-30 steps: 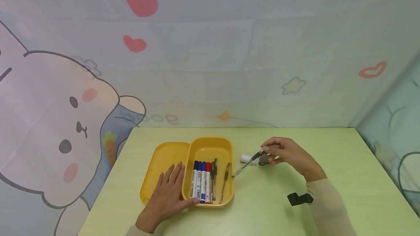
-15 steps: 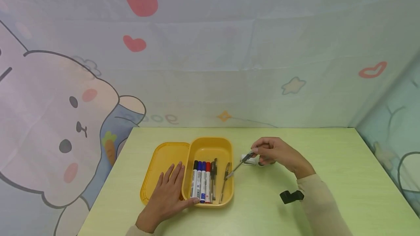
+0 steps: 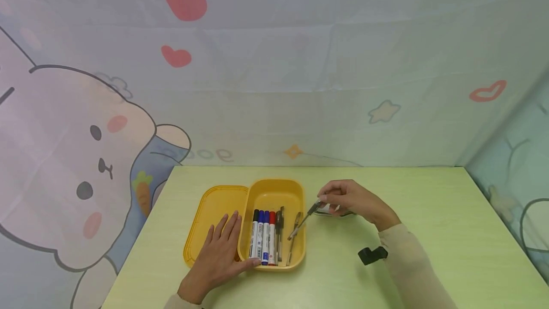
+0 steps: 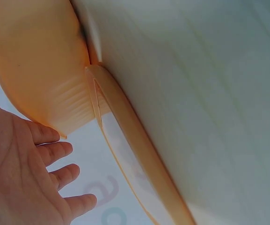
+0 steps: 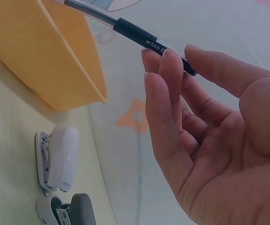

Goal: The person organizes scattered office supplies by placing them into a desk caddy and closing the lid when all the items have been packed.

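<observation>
My right hand (image 3: 353,204) pinches a clear gel pen (image 5: 137,33) with a black grip by its black end, between thumb and fingertips. The pen slants down to the left, and its free end overlaps the right side of the yellow box (image 3: 274,193). In the box lie several whiteboard markers (image 3: 259,240), capped black, blue and red. To their right are two dark-capped pens (image 3: 279,235) and another gel pen (image 3: 292,247). My left hand (image 3: 218,263) rests at the box's left side, fingers straight over the yellow lid (image 3: 214,204), thumb at the near rim.
A white stapler (image 5: 63,157) and a grey one (image 5: 82,210) sit right of the box, mostly hidden under my right hand in the head view. The light green table (image 3: 429,204) meets a printed cloth backdrop (image 3: 266,108).
My right hand has moved left with the gel pen, bringing the pen's free end from beside the box's right rim to over its inside. The left hand has stayed put.
</observation>
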`<state>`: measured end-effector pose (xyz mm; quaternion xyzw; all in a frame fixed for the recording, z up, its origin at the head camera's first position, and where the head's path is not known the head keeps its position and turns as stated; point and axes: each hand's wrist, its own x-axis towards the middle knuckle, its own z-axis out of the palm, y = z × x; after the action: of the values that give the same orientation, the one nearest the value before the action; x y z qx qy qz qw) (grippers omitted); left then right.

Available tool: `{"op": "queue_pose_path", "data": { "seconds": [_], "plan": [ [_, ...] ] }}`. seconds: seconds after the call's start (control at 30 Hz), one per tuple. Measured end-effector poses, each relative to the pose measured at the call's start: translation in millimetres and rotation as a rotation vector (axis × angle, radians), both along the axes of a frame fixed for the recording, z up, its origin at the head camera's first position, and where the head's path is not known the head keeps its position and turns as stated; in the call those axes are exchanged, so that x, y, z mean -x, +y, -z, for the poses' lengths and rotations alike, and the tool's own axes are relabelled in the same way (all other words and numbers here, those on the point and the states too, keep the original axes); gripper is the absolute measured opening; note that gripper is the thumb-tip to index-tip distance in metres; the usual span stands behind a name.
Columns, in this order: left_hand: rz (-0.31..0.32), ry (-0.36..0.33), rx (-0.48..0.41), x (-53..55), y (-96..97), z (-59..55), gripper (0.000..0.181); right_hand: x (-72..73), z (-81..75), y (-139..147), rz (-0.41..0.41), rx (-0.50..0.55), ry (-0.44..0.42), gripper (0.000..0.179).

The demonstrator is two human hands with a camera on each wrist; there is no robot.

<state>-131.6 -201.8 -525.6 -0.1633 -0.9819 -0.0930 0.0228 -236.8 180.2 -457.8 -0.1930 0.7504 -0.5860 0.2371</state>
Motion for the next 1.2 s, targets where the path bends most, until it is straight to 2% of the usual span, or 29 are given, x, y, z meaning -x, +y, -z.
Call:
{"op": "queue_pose_path", "data": {
  "seconds": [0.3, 0.5, 0.8, 1.03, 1.2],
  "plan": [
    [-0.006, -0.005, 0.002, 1.4, -0.7, 1.7, 0.115, 2.4, 2.2, -11.2, -0.045, -0.015, 0.024, 0.031],
    [-0.006, 0.005, 0.003, 2.4, -1.0, 3.7, 0.115, 3.8, 5.7, -16.8, -0.066, 0.000, 0.005, 0.037],
    [-0.009, 0.001, 0.010, 3.4, -0.8, 4.7, 0.116, 4.0, 7.5, -25.8, -0.072, -0.011, 0.001, 0.035],
    [-0.010, -0.008, 0.008, 3.2, -1.2, 4.9, 0.116, 4.3, 10.0, -31.5, -0.069, -0.022, -0.014, 0.026],
    [-0.011, -0.022, 0.013, 3.2, -1.2, 4.7, 0.117, 3.7, 12.1, -34.4, -0.074, -0.048, -0.013, 0.031]
  ]
}}
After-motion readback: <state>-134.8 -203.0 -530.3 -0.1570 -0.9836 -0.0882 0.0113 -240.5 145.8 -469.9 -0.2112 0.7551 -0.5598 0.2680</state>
